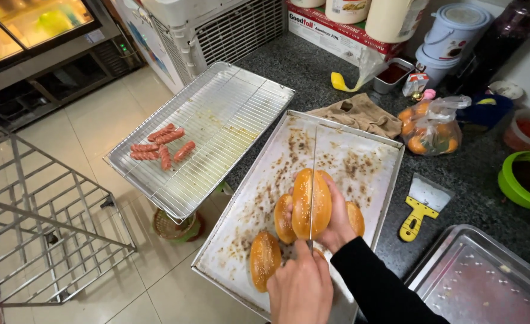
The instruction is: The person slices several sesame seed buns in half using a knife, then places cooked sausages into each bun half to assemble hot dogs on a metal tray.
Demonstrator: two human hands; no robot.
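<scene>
Currently, a bun (311,204) is being gripped by the right hand (340,225) and sliced by a knife (313,180) clasped in the left hand (301,288); fingers beside the blade are being risked.

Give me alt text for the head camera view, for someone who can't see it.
One hand steadies a sesame bun on a baking tray while the other hand slices it with a long knife. Sausages lie on a wire rack nearby.

Both hands sit close together at lower centre; left hand (301,291) fisted, right hand (337,225) cupped, dark-sleeved.
</scene>
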